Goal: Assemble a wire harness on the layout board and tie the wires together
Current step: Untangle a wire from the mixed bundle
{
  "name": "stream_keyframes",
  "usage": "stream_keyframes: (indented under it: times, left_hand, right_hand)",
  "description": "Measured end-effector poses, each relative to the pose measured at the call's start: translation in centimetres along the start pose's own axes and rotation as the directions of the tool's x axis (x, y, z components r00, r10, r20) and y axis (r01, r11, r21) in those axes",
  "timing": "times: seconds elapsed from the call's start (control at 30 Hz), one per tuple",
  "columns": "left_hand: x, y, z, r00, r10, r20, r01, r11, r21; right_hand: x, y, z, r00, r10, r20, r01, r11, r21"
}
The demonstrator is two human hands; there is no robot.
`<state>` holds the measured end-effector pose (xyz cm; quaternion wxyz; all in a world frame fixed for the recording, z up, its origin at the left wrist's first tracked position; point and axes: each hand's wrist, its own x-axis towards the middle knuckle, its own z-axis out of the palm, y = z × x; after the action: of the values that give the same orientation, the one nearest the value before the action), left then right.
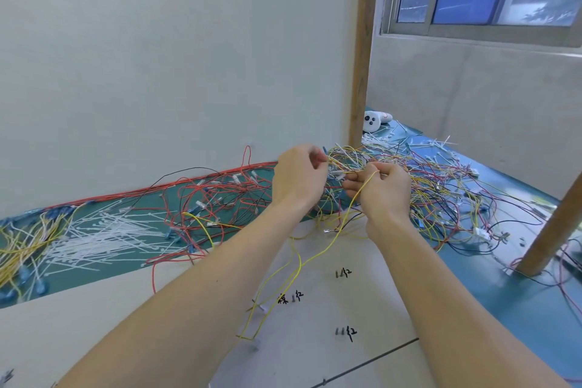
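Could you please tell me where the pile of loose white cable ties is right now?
In the head view, the white cable ties lie on the green mat at the left, between the yellow wires and the red wires, left of the left hand.

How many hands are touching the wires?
2. The left hand pinches into the tangled wire pile at its left edge; the right hand holds a yellow wire that trails down across the layout board.

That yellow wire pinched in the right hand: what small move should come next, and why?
Probably draw the yellow wire gently free, since the right hand pinches it while its far end stays in the tangled pile the left hand steadies.
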<state>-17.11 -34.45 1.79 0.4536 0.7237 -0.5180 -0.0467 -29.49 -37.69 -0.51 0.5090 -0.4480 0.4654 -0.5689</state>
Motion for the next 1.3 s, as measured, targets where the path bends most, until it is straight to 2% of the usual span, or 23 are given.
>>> stream_keyframes:
  times: [0.07,0.17,0.33,0.43,0.57,0.67,0.8,0.93,1.03,1.17,1.3]
  left_hand:
    - [0.4,0.6,-0.1,0.989,0.091,0.117,-0.079,0.992,-0.098]
    - [0.6,0.8,-0.5,0.92,0.112,0.376,-0.029,0.975,-0.218]
    - [0.8,-0.3,-1.8,0.82,0.177,0.545,-0.012,0.957,-0.291]
    - [0.9,-0.6,-2.4,0.814,0.208,0.542,-0.041,0.952,-0.304]
    - [0.6,-0.6,-2.0,0.84,0.242,0.486,-0.111,0.953,-0.283]
    - [0.5,-0.6,-1.7,0.873,0.22,0.436,-0.092,0.951,-0.295]
    - [0.5,-0.5,-1.8,0.861,0.174,0.477,-0.05,0.964,-0.261]
    - [0.7,-0.8,-1.9,0.86,0.191,0.474,-0.038,0.949,-0.314]
    - [0.7,-0.9,-1.8,0.836,0.172,0.521,0.032,0.933,-0.358]
    - [0.9,-1.4,-2.0,0.788,0.096,0.608,0.191,0.901,-0.389]
    - [1.2,-1.6,-2.3,0.766,0.087,0.637,0.22,0.895,-0.387]
  right_hand:
    - [0.2,-0.1,-0.1,0.999,0.044,0.021,-0.044,0.999,-0.003]
    - [0.1,-0.4,-0.4,0.995,0.093,0.043,-0.095,0.994,0.058]
    - [-0.3,-0.6,-0.3,0.99,0.119,0.073,-0.127,0.983,0.129]
    - [-0.3,-0.5,-0.4,0.991,0.114,0.072,-0.122,0.986,0.116]
    - [-0.4,-0.4,-0.3,0.997,0.065,0.036,-0.065,0.998,-0.005]
    - [-0.3,-0.1,-0.4,0.998,0.047,0.032,-0.045,0.997,-0.055]
    - [-0.3,0.0,-0.6,0.997,0.05,0.062,-0.04,0.988,-0.148]
    - [-0.6,-0.1,-0.7,0.996,-0.057,0.074,0.079,0.937,-0.34]
    - [-0.7,-0.2,-0.6,0.988,-0.119,0.098,0.152,0.862,-0.484]
    - [-0.9,-0.4,-0.7,0.985,-0.135,0.112,0.174,0.827,-0.535]
    - [-1.0,-0.3,-0.7,0.969,-0.2,0.144,0.246,0.758,-0.604]
